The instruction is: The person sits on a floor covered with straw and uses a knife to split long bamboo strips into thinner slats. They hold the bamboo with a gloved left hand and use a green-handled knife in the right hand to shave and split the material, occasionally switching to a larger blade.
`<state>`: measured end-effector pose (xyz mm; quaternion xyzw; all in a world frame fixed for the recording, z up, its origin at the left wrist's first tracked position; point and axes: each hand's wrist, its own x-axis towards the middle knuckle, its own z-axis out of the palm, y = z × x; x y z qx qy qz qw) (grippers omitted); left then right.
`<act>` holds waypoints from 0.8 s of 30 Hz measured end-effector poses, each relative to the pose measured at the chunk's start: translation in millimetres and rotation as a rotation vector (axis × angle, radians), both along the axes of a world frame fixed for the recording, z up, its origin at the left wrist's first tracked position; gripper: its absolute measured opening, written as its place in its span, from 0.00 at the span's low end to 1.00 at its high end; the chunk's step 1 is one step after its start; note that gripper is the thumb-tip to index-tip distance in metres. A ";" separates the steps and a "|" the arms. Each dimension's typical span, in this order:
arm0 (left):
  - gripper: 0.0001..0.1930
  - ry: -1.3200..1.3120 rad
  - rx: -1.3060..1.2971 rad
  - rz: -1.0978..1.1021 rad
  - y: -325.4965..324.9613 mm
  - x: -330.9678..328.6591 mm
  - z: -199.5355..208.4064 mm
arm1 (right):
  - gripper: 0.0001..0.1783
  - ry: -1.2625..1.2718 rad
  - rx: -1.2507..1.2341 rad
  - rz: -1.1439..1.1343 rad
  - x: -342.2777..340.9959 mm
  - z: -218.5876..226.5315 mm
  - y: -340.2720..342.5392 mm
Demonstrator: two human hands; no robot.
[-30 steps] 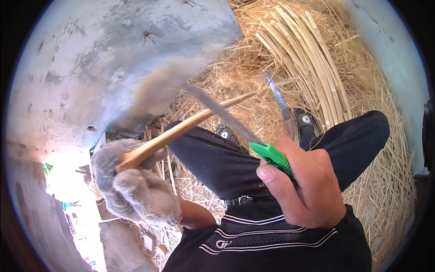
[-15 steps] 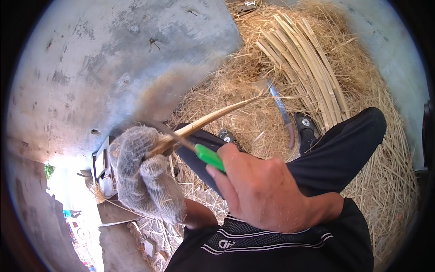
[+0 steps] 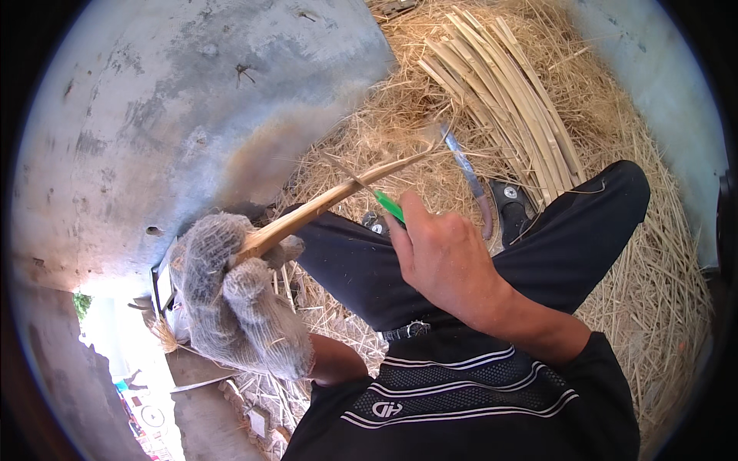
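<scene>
Left hand (image 3: 231, 296), in knitted grey glove, closed around lower end of bamboo strip (image 3: 327, 206) slanting up over dark trouser leg (image 3: 361, 261). Right hand (image 3: 446, 257), bare, gripping green-handled knife (image 3: 377, 196) against strip. Behind, bundle of split bamboo (image 3: 503, 92) on straw (image 3: 653, 261). No labels readable.

no packages, no labels, no signs — no screens

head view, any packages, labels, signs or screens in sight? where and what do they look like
No packages, signs or screens show.
Logo mark: on the person's dark shirt, bottom centre; small, white, rounded, just under white stripes.
Nothing printed shows on the green-handled knife in the right hand or on the gloved left hand.
</scene>
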<state>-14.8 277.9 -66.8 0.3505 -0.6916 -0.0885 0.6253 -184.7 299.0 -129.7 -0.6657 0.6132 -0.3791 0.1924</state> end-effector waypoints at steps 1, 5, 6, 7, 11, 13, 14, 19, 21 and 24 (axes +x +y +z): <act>0.25 -0.008 -0.004 -0.003 -0.7 -0.1 -0.2 | 0.09 -0.016 0.004 0.014 -2.8 1.7 1.0; 0.25 -0.049 -0.082 0.036 -4.0 -3.0 -1.6 | 0.11 -0.203 -0.110 0.187 0.0 30.2 16.7; 0.24 -0.073 -0.138 0.085 -6.0 -3.4 -4.9 | 0.11 -0.178 -0.109 0.151 -0.7 25.4 13.8; 0.24 -0.095 -0.195 0.122 -9.8 -5.3 -8.2 | 0.12 -0.151 -0.108 0.102 -1.2 12.6 8.0; 0.20 -0.086 -0.207 0.099 -8.2 -3.9 -3.9 | 0.13 0.022 -0.025 -0.003 -5.4 -12.4 -5.9; 0.20 -0.011 -0.148 0.030 -2.4 -9.9 -0.7 | 0.13 -0.007 -0.050 0.068 -6.0 3.4 2.6; 0.20 0.053 -0.156 0.046 -2.7 -13.2 -4.0 | 0.12 -0.048 -0.093 0.107 -7.1 18.7 7.8; 0.19 0.121 -0.129 0.014 -1.5 -20.1 -5.0 | 0.11 -0.053 0.022 -0.045 -0.1 -31.6 -14.8; 0.18 0.148 -0.140 0.024 -2.7 -25.2 -4.6 | 0.12 0.049 0.016 -0.088 -6.1 -30.7 -14.8; 0.18 0.134 -0.134 -0.046 -2.5 -16.6 -4.7 | 0.14 -0.032 0.037 0.040 -8.5 -13.0 -6.5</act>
